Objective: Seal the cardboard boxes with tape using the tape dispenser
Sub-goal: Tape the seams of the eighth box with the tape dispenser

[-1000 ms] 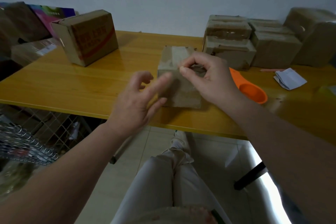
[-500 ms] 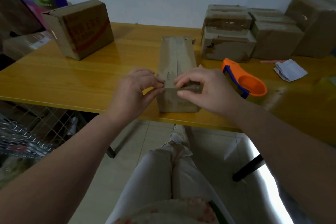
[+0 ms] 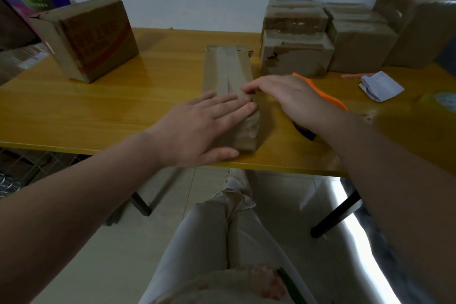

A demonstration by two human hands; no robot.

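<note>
Inspector: Location of the long cardboard box (image 3: 228,74)?

Recorder: Centre of the frame, lying lengthwise on the yellow worktop (image 3: 111,106), near end at the front edge. Carries tape strips (image 3: 220,66) along the top.

Inspector: State of the left hand (image 3: 204,128)?

Recorder: Laid flat, fingers straight and slightly apart, pressing on the box top at the near end. Thumb low, by the front edge of the worktop.

Inspector: And the right hand (image 3: 283,96)?

Recorder: Just right of centre, fingers loosely extended, tips touching the right side of the box top. Clamped on nothing.

Inspector: Whereabouts of the tape dispenser (image 3: 330,98)?

Recorder: Orange, on the worktop right of the box, largely hidden behind the right hand and wrist. Not held.

Inspector: Anything else on the worktop?

Recorder: Stacked taped boxes (image 3: 296,56) at upper right, a box with red print (image 3: 98,37) at upper left, folded white paper (image 3: 381,84) towards the right edge.
</note>
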